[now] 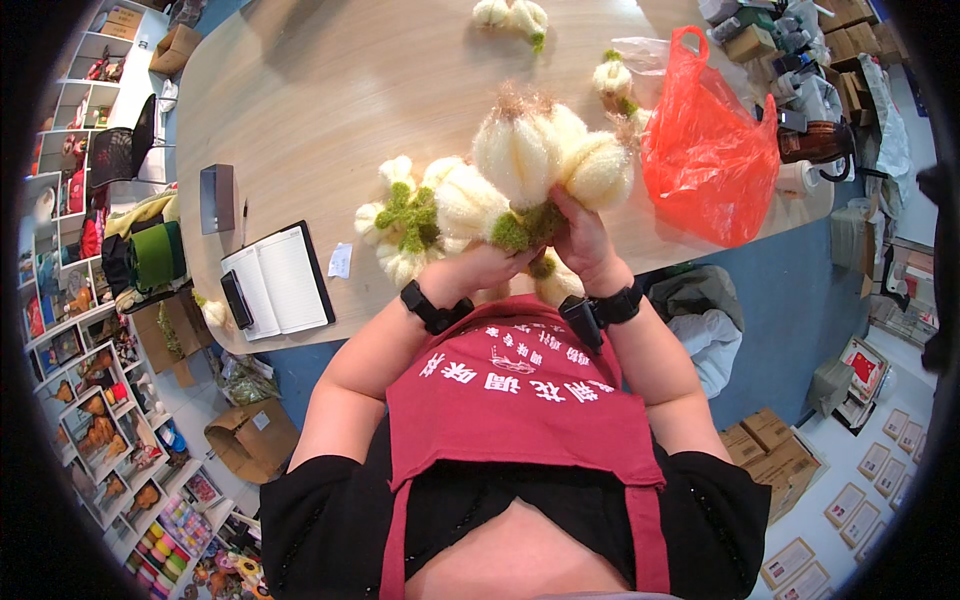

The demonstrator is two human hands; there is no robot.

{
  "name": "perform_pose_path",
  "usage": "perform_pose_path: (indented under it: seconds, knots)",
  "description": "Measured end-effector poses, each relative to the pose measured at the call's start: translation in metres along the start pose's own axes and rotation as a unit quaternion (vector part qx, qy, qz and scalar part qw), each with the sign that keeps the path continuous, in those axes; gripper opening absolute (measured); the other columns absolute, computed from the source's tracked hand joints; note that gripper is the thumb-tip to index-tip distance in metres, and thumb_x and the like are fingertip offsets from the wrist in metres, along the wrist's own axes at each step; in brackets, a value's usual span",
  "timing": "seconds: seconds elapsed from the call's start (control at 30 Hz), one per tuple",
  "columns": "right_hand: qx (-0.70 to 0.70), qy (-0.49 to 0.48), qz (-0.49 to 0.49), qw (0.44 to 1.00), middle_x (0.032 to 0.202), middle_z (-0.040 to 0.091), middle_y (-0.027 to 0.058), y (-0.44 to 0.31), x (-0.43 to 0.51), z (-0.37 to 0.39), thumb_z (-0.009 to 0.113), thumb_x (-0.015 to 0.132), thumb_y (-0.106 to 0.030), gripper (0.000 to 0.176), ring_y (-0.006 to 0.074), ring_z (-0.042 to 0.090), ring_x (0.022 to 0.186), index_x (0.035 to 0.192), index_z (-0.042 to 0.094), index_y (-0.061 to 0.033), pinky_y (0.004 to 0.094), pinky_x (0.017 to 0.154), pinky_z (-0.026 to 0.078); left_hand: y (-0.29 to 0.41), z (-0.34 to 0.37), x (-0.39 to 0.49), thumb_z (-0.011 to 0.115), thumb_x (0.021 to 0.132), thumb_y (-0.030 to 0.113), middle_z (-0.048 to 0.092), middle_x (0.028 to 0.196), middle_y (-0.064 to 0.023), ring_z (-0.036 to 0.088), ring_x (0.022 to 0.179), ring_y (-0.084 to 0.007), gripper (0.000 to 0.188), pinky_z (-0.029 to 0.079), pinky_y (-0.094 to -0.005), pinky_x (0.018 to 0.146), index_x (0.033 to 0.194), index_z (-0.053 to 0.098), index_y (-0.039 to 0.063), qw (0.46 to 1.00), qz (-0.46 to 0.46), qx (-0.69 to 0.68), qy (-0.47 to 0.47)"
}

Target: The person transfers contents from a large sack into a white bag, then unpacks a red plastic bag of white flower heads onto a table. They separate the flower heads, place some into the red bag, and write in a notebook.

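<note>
Both hands hold a bunch of cream fuzzy garlic-like bulbs [517, 154] with brown root tufts and green stem ends. My left hand [487, 266] is under the bunch, by its green ends; the fingers are partly hidden. My right hand [583, 236] grips the green stems from the right, thumb up against a bulb. A cluster with green stems [409, 217] lies against the bunch on the left. Another bulb [559, 279] sits between my wrists at the table edge. More bulbs [514, 15] lie at the far side, and small ones [613, 77] near the bag.
A red plastic bag [709, 150] stands on the wooden table [322, 97] at right, by a paper cup [796, 178] and a brown jug [814, 142]. At left are an open notebook [281, 281], a black case [237, 298], a pen [244, 221], a grey box [217, 198] and a paper slip [340, 260].
</note>
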State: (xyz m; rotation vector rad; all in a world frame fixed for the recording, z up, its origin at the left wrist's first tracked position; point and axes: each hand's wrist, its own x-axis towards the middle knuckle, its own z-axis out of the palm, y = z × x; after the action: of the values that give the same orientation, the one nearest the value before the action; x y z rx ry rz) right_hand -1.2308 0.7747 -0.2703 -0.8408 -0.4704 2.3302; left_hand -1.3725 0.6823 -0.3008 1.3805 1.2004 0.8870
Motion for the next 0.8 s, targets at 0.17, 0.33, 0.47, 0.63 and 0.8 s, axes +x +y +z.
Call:
perform_pose_path:
  seconds: [0.17,0.33,0.47,0.63,0.8]
  knots:
    - [0.003,0.022,-0.04,0.999,0.122,0.06,0.0056,-0.002,0.005,-0.006,0.06,0.095,-0.009,0.036,0.0193,0.059,0.11,0.13,0.052,-0.0052,0.0346,0.094,0.05,0.002,0.007,0.01,0.057,0.097,0.019,0.059,0.125,-0.0153,0.055,0.115,-0.0285,0.035,0.043,-0.0391,0.098,0.127,0.054,0.001,0.996,0.071,0.012,0.053]
    - [-0.059,-0.024,-0.026,0.998,0.123,0.06,0.0083,-0.017,0.004,-0.004,0.057,0.098,-0.016,0.033,0.0198,0.059,0.11,0.127,0.054,-0.003,0.0351,0.094,0.05,0.015,0.01,0.012,0.054,0.1,0.024,0.061,0.112,-0.0103,0.056,0.1,-0.0214,0.032,0.047,-0.0359,0.087,0.121,0.057,0.001,0.989,-0.062,-0.113,0.072]
    - [-0.04,-0.066,0.012,0.997,0.125,0.059,0.0111,-0.031,0.005,0.001,0.052,0.101,-0.025,0.038,0.0219,0.058,0.113,0.128,0.052,0.0008,0.0357,0.097,0.048,0.027,0.009,0.02,0.049,0.102,0.028,0.061,0.106,-0.0084,0.056,0.094,-0.0195,0.033,0.048,-0.0351,0.083,0.121,0.056,0.002,0.972,-0.119,-0.19,0.069]
    - [-0.046,-0.095,0.048,0.993,0.126,0.058,0.0128,-0.047,0.016,-0.015,0.047,0.102,-0.036,0.049,0.0242,0.055,0.119,0.132,0.049,0.003,0.0382,0.104,0.042,0.038,0.014,0.041,0.047,0.103,0.023,0.061,0.101,-0.0089,0.057,0.092,-0.0203,0.027,0.047,-0.0328,0.081,0.115,0.055,0.0,0.973,-0.027,-0.153,0.173]
    - [-0.073,-0.074,0.078,0.992,0.129,0.057,0.014,-0.05,0.035,-0.05,0.046,0.101,-0.044,0.057,0.0249,0.053,0.122,0.134,0.047,0.002,0.0396,0.105,0.041,0.01,0.019,0.062,0.047,0.102,0.035,0.063,0.118,-0.0189,0.059,0.11,-0.0306,0.044,0.044,-0.0362,0.097,0.12,0.058,-0.004,0.97,-0.002,0.0,0.244]
